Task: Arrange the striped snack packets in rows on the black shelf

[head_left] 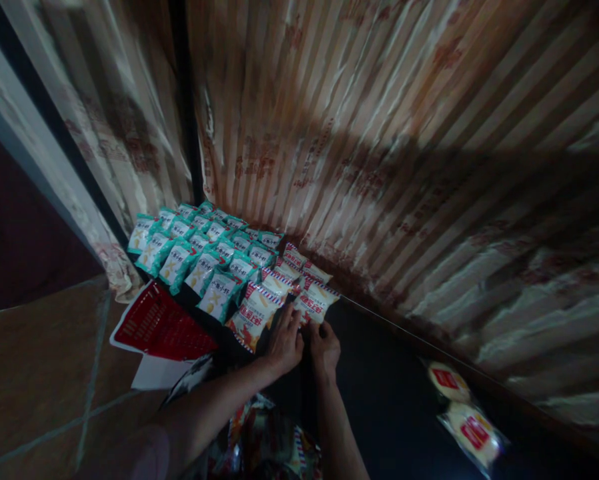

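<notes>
A white-and-orange snack bag [313,304] with a striped edge lies at the front right of a group of like bags. My right hand [325,348] has its fingers curled at the near edge of this bag, pinching it. Beside its left edge is my left hand [284,341], fingers stretched forward and thumb apart, touching or very near the bag. Just left of that hand lies another white-and-orange snack bag [254,315]. Rows of teal-and-white snack bags [218,293] lie close together further left.
Pleated printed curtains [359,133] hang behind the dark surface [379,387]. Two clear-wrapped round snacks [472,433] lie at the right. A red printed package [164,327] is at the left, above the tiled floor [39,373]. Several shiny packets [274,440] sit below my forearms.
</notes>
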Available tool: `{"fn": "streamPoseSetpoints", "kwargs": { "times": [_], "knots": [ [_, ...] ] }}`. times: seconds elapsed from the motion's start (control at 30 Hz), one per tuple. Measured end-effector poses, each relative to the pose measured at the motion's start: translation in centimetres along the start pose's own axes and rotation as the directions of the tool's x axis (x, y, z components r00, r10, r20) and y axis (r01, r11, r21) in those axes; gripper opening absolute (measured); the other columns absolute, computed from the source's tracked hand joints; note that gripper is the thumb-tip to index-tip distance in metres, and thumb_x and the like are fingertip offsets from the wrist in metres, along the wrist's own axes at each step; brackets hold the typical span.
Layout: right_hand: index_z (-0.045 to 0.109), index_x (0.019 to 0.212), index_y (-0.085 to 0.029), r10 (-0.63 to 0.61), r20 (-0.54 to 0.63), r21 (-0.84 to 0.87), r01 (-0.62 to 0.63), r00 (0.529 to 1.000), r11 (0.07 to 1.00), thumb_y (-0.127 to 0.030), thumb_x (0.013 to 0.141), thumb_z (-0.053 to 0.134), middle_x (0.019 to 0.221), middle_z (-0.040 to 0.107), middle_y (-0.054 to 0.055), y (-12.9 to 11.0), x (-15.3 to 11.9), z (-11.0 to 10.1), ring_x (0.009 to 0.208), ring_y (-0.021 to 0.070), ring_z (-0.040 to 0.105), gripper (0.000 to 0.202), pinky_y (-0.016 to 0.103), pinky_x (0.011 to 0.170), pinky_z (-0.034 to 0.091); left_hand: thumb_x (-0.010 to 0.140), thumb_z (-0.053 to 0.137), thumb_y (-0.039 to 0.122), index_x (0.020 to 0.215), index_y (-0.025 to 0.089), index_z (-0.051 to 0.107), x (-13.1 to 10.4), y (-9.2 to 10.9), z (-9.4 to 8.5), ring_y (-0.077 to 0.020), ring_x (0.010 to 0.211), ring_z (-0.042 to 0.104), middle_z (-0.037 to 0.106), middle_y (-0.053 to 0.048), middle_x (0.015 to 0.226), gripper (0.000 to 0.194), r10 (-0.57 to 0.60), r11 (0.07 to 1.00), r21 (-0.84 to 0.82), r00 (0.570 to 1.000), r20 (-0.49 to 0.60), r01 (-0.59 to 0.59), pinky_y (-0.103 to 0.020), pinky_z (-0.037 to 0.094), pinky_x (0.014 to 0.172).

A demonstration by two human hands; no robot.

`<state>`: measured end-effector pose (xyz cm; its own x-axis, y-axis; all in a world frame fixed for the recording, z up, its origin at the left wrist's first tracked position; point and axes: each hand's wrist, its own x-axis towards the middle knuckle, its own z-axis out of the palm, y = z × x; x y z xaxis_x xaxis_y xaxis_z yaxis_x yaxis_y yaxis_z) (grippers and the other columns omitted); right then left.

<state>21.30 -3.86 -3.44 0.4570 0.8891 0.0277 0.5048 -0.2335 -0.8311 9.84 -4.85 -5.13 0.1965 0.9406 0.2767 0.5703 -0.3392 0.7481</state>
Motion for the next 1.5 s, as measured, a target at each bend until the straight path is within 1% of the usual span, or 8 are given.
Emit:
{"fn": "streamPoseSetpoints", "kwargs": {
  "times": [0.2,0.47,0.67,0.87,1.0,1.1,1.27,1.5],
  "knots": [
    [0.067,0.103,-0.015,0.010,-0.005,-0.043,-0.010,1.000,0.999,-0.055,0.076,0.042,0.091,0.071,0.012,-0.1,0.3,0.1,0.078,0.0235,0.064,0.054,0.030,0.067,0.044,0.079,0.043,0.011,0.137,0.008,0.038,0.0,0.0,0.1,-0.0288,0.141,0.017,0.022,-0.016,0.152,0.058,-0.005,0.999,0.035,1.000,0.004,0.005,-0.049,0.024,0.114],
    [0.059,0.118,-0.013,0.024,-0.009,-0.108,-0.025,1.000,0.994,-0.054,0.076,0.040,0.100,0.069,0.015,-0.3,0.4,0.3,0.085,0.0256,0.064,0.062,0.032,0.071,0.044,0.079,0.042,0.012,0.136,0.009,0.039,-0.1,0.0,0.1,-0.0261,0.141,0.018,0.026,-0.013,0.151,0.056,0.023,0.999,0.046,1.000,-0.021,-0.022,-0.049,0.023,0.115],
    [0.062,0.114,-0.014,0.020,-0.052,-0.138,-0.027,0.998,0.990,-0.054,0.079,0.037,0.099,0.070,0.015,-0.6,0.2,0.4,0.084,0.0253,0.064,0.059,0.032,0.069,0.043,0.078,0.042,0.010,0.135,0.011,0.041,-0.1,-0.1,0.2,-0.0260,0.141,0.019,0.028,-0.011,0.150,0.056,0.030,0.999,0.028,0.999,-0.038,-0.029,-0.051,0.024,0.115],
    [0.064,0.109,-0.016,0.023,0.048,-0.153,-0.015,0.999,0.988,-0.054,0.079,0.037,0.090,0.071,0.013,-0.8,0.4,0.2,0.080,0.0246,0.065,0.055,0.031,0.067,0.043,0.077,0.043,0.008,0.132,0.011,0.044,-0.1,-0.1,0.2,-0.0263,0.140,0.019,0.029,-0.012,0.150,0.055,0.031,0.998,0.051,0.998,-0.055,-0.028,-0.050,0.023,0.115],
    [0.064,0.108,-0.016,0.005,0.044,-0.161,0.002,0.999,0.987,-0.052,0.081,0.036,0.093,0.070,0.012,-0.9,0.2,0.3,0.081,0.0243,0.065,0.053,0.031,0.068,0.043,0.077,0.043,0.008,0.133,0.012,0.043,-0.2,-0.1,0.1,-0.0260,0.141,0.018,0.026,-0.011,0.151,0.056,0.037,0.998,0.050,0.998,-0.057,-0.034,-0.050,0.023,0.115],
    [0.060,0.115,-0.015,0.010,0.015,-0.158,-0.007,1.000,0.987,-0.050,0.080,0.037,0.100,0.069,0.013,-0.9,0.1,0.6,0.087,0.0255,0.064,0.054,0.032,0.072,0.044,0.077,0.042,0.008,0.134,0.013,0.042,-0.3,-0.3,0.2,-0.0256,0.141,0.017,0.026,-0.010,0.151,0.057,0.041,0.997,0.065,0.998,-0.050,-0.037,-0.051,0.023,0.115],
    [0.048,0.128,-0.006,-0.107,-0.090,-0.125,0.095,0.990,0.988,-0.050,0.077,0.039,0.119,0.058,0.021,-0.6,-0.1,1.1,0.104,0.0284,0.058,0.068,0.036,0.083,0.044,0.078,0.040,0.008,0.133,0.012,0.044,-0.2,-0.5,0.4,-0.0243,0.142,0.015,0.027,-0.010,0.151,0.055,0.060,0.996,0.071,0.996,-0.063,-0.055,-0.050,0.023,0.115],
    [0.053,0.123,-0.007,-0.165,-0.102,-0.118,0.152,0.981,0.981,-0.056,0.080,0.036,0.111,0.059,0.020,0.0,-0.6,1.4,0.099,0.0281,0.056,0.067,0.038,0.083,0.044,0.080,0.038,0.008,0.131,0.007,0.045,-0.2,-0.1,0.0,-0.0238,0.142,0.013,0.028,-0.013,0.150,0.051,0.066,0.996,0.060,0.997,-0.043,-0.063,-0.049,0.022,0.116]
  ]
}}
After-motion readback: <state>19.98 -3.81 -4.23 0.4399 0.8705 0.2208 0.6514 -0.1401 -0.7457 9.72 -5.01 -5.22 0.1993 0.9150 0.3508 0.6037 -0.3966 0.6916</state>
